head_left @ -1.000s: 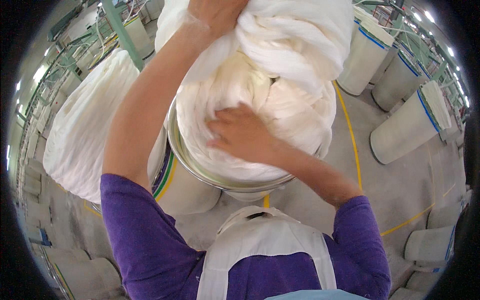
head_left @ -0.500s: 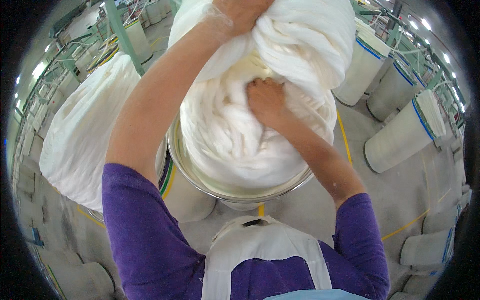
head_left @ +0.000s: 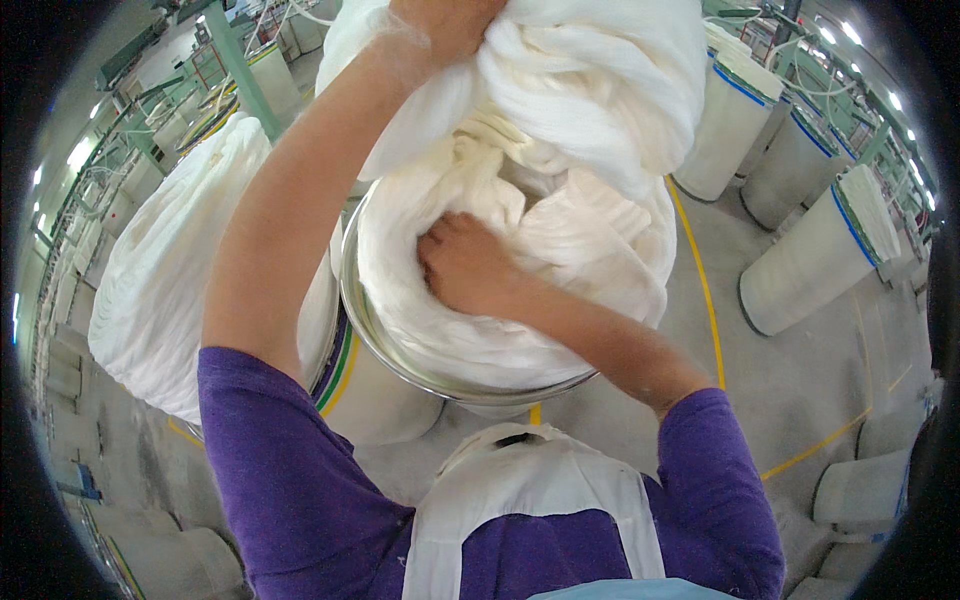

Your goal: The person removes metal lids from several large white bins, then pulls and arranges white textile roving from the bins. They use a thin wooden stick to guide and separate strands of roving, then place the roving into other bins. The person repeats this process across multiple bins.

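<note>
Soft white rope-like cotton sliver (head_left: 560, 120), thick and loosely coiled, fills and spills above a round shiny metal can (head_left: 400, 350) that stands on the grey concrete floor (head_left: 800, 370) just in front of the person. Its raised bundle runs with the long axis from the upper middle of the view down and to the right, drooping over the far rim of the can, while the lower coils lie curled round inside the rim. The left hand (head_left: 450, 20) is lifted high at the top edge of the view, its grip closed on the upper bundle of the sliver, fingers buried in the fibre. The right hand (head_left: 465, 265) is lower, pressed palm-down into the coils inside the can; its fingers are sunk in the fibre, so I cannot tell whether that grip is closed or loose. Both forearms are bare, coming out of purple short sleeves (head_left: 290, 470), with a white apron strap (head_left: 530, 500) across the chest. Just to the left of the can, touching or nearly touching it, stands another tall can heaped with white sliver (head_left: 170, 280). Well apart on the right, several tall white cylindrical cans with blue bands (head_left: 820, 250) stand beyond a curved yellow floor line (head_left: 705, 290)
</note>
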Tool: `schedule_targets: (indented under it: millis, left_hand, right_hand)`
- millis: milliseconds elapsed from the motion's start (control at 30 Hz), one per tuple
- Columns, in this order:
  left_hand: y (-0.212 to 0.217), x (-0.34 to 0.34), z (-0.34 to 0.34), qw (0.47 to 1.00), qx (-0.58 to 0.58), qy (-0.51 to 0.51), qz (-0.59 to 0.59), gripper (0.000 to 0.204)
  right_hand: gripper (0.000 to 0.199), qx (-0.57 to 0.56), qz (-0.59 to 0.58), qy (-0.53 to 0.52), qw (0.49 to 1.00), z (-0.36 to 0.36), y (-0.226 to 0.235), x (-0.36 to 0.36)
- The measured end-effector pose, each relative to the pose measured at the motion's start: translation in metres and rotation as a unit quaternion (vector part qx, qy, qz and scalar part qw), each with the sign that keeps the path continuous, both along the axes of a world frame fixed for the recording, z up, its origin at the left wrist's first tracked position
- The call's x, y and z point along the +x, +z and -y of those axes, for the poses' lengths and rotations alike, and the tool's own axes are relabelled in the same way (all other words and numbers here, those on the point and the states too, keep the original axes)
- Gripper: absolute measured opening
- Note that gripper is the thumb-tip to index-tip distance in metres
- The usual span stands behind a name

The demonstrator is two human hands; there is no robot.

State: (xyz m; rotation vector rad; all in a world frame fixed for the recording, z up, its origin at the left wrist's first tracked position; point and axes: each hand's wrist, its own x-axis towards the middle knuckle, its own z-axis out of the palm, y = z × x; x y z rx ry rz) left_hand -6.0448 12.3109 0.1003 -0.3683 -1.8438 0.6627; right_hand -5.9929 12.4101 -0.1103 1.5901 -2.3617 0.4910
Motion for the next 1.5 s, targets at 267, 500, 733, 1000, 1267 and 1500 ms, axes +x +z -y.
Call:
schedule_targets:
  millis: [267, 500, 733, 1000, 1267, 1500]
  left_hand:
    - [0.002, -0.009, -0.009, 0.998, -0.008, -0.061, -0.004, 0.063]
    - [-0.006, -0.014, -0.009, 0.999, -0.014, -0.045, 0.006, 0.067]
    - [-0.011, -0.009, 0.001, 0.999, 0.013, -0.032, 0.018, 0.07]
    - [-0.018, 0.001, 0.001, 1.0, 0.007, -0.024, -0.004, 0.064]
    - [-0.015, -0.002, -0.035, 0.996, -0.017, -0.083, 0.009, 0.06]
    - [-0.115, 0.066, -0.035, 0.995, -0.017, -0.094, 0.031, 0.057]
  right_hand:
    - [0.026, 0.048, 0.122, -0.218, 0.967, -0.071, 0.037, -0.102]
    - [0.029, -0.076, 0.197, -0.181, 0.961, -0.014, 0.004, -0.106]
    - [0.04, 0.061, 0.111, -0.135, 0.983, 0.036, -0.044, -0.058]
    - [0.036, -0.111, 0.109, -0.088, 0.984, -0.038, 0.032, -0.025]
    - [0.075, 0.05, 0.016, 0.052, 0.997, 0.031, -0.023, 0.005]
    - [0.07, -0.015, 0.179, 0.108, 0.978, 0.002, -0.036, 0.019]
